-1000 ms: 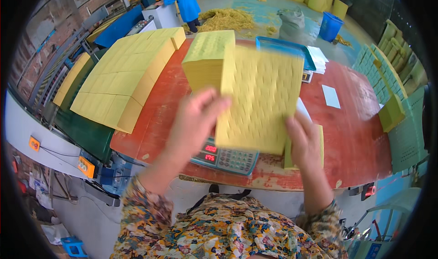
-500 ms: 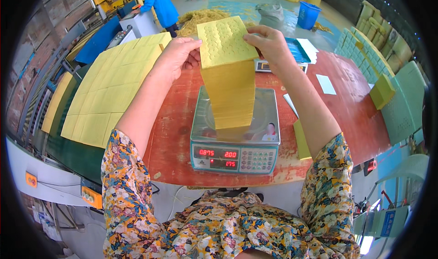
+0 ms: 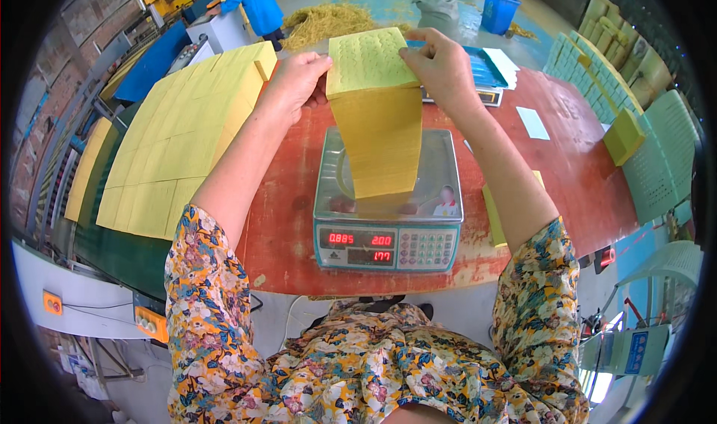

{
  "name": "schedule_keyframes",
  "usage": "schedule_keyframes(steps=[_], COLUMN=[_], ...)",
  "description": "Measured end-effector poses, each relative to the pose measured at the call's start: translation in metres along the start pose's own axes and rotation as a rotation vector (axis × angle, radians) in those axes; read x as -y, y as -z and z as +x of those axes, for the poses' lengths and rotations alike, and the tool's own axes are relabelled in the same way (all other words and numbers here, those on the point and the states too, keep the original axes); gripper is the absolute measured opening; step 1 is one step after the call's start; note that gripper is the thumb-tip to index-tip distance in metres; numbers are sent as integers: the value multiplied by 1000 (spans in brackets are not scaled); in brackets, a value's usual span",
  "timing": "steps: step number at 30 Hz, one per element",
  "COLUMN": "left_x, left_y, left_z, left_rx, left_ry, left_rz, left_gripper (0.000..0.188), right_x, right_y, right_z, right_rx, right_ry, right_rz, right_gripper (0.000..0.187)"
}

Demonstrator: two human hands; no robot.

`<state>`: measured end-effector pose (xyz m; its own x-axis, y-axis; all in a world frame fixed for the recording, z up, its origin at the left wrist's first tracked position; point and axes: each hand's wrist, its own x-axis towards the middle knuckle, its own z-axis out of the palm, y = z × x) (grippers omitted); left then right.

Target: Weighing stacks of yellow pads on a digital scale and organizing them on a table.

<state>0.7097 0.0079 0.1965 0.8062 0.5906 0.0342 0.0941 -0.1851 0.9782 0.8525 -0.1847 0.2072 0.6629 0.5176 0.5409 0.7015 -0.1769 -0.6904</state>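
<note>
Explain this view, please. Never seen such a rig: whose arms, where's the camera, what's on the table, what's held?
No machine arms here: the left hand and right hand are the wearer's own, bare. The camera sits on the wearer's head and looks down; its fisheye lens bends straight edges near the rim.

On the red tabletop is a digital scale with lit red digits. A tall stack of yellow sheets stands on its plate. Each grip, thumb and fingers, touches the stack near its top; how firmly, I can't tell. Farther back are a blue tray and a loose white sheet. Rows of yellow stacks lie to the left.
</note>
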Motion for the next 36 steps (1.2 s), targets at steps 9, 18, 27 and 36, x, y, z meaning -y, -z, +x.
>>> schedule_keyframes(steps=[9,18,27,36], left_x=[0,39,55,54], left_y=[-19,-25,-72,-93], left_z=[-14,-131,-202,-226], left_rx=[-135,-446,-567,-638], left_ry=[-163,-214,-235,-202], left_rz=[109,-151,-331,-331], left_gripper=[24,25,22,21], right_x=[-21,-15,-42,-46], right_y=[1,44,67,86], right_z=[-1,-121,-218,-231], right_rx=[-29,-56,47,118], right_ry=[13,-146,-374,-378], right_rz=[63,621,881,861], right_gripper=[31,18,17,16])
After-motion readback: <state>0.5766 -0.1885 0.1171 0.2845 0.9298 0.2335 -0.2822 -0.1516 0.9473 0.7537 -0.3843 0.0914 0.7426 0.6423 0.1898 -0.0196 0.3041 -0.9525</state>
